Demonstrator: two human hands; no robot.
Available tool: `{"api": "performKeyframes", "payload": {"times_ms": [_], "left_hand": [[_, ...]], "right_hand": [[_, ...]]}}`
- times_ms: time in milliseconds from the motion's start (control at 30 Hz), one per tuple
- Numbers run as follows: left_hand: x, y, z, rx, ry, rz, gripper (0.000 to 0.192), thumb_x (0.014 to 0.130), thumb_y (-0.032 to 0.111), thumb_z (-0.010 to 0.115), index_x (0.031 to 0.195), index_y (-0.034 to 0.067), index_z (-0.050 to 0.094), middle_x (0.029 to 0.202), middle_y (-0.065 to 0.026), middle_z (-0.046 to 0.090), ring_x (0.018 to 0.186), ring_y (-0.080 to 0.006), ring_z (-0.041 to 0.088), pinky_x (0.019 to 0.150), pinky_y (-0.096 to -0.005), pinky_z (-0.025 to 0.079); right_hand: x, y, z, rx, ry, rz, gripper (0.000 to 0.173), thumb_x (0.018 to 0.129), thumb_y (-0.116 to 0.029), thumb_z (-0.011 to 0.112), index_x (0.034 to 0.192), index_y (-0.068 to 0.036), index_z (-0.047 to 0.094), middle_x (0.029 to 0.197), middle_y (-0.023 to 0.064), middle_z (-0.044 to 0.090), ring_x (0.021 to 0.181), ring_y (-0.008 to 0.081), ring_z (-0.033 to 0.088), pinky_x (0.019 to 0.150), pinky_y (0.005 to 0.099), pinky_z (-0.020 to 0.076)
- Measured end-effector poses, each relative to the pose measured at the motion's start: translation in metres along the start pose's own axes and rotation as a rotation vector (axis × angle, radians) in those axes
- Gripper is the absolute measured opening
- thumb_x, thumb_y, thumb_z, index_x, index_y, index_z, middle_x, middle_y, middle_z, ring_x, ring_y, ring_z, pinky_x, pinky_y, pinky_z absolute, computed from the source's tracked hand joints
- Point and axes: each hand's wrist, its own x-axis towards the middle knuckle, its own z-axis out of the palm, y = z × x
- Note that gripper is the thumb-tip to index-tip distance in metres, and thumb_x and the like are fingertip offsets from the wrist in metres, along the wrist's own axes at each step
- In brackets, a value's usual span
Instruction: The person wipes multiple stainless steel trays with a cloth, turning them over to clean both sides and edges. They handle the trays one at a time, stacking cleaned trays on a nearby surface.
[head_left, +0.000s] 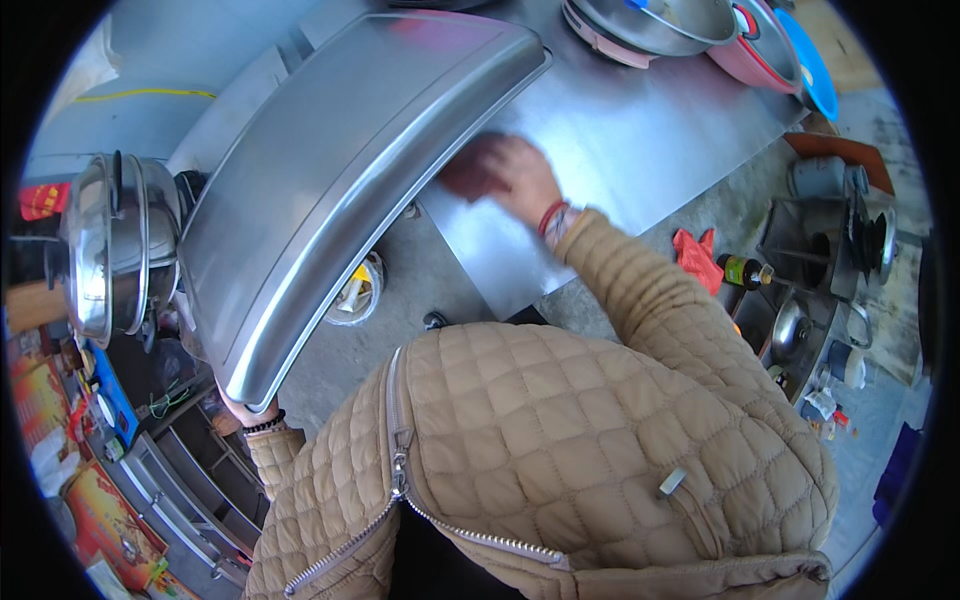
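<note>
My left hand (246, 411) grips the near corner of a large rectangular stainless-steel tray or lid (352, 172); its fingers are hidden behind the metal. The piece is tilted up on edge, its smooth outer face towards me, and its far end reaches over the steel tabletop (600, 165). Against that tabletop, close to the tray's lower rim, my right hand (525, 176) holds a dark reddish-brown cloth (472, 165). Hand and cloth are blurred, and the tray partly covers the cloth.
A steel pan (690, 30), a pink basin (757, 60) and a blue basin (821, 67) stand at the table's far right. On the left is a steel steamer pot (112, 247). Below the tray, a lined waste bin (367, 292) sits on the concrete floor. A bottle (742, 271) lies to the right.
</note>
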Motion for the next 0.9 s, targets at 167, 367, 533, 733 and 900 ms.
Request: {"api": "performKeyframes", "payload": {"times_ms": [167, 367, 533, 733, 900], "left_hand": [[0.012, -0.01, 0.018, 0.031, 0.075, -0.16, 0.051, 0.101, 0.038, 0.041, 0.132, 0.0, 0.05, 0.131, -0.0149, 0.058, 0.118, -0.0326, 0.056, 0.102, -0.0464, 0.044], [0.016, -0.033, 0.025, 0.047, 0.061, -0.311, 0.056, 0.103, 0.043, 0.034, 0.142, 0.003, 0.042, 0.143, -0.0144, 0.049, 0.129, -0.0342, 0.047, 0.11, -0.0482, 0.035], [0.016, -0.057, 0.024, 0.181, 0.224, -0.248, 0.054, 0.105, 0.041, 0.031, 0.144, 0.004, 0.039, 0.145, -0.0113, 0.047, 0.133, -0.0319, 0.044, 0.112, -0.0475, 0.032], [0.018, -0.083, 0.017, 0.166, 0.391, -0.415, 0.056, 0.104, 0.046, 0.031, 0.141, 0.005, 0.044, 0.141, -0.0099, 0.051, 0.129, -0.03, 0.047, 0.11, -0.0467, 0.034], [0.003, -0.124, 0.011, 0.26, 0.521, -0.333, 0.057, 0.104, 0.047, 0.033, 0.139, 0.004, 0.044, 0.141, -0.0086, 0.051, 0.127, -0.0298, 0.049, 0.108, -0.0445, 0.037]], "right_hand": [[-0.076, -0.098, -0.034, 0.209, -0.365, -0.006, 0.053, 0.059, -0.016, 0.076, 0.11, -0.015, 0.063, 0.123, 0.008, 0.055, 0.126, 0.0309, 0.047, 0.098, 0.0492, 0.0417], [-0.13, -0.042, -0.087, 0.194, -0.354, 0.036, 0.05, 0.056, 0.0, 0.071, 0.103, -0.011, 0.062, 0.108, 0.0106, 0.06, 0.11, 0.0353, 0.056, 0.089, 0.0447, 0.0479], [-0.14, 0.086, -0.134, -0.382, 0.04, 0.652, 0.038, 0.072, -0.014, 0.071, 0.11, -0.009, 0.069, 0.118, 0.0147, 0.064, 0.111, 0.0326, 0.059, 0.096, 0.0431, 0.0482], [-0.119, 0.068, -0.09, -0.587, 0.059, 0.854, 0.065, 0.076, -0.049, 0.07, 0.122, -0.003, 0.064, 0.131, 0.019, 0.054, 0.121, 0.0346, 0.05, 0.101, 0.0458, 0.0418], [-0.134, -0.061, -0.074, -0.256, -0.158, 0.498, 0.056, 0.062, -0.024, 0.081, 0.113, -0.011, 0.064, 0.12, 0.0151, 0.057, 0.111, 0.036, 0.053, 0.09, 0.0484, 0.0449]]}}
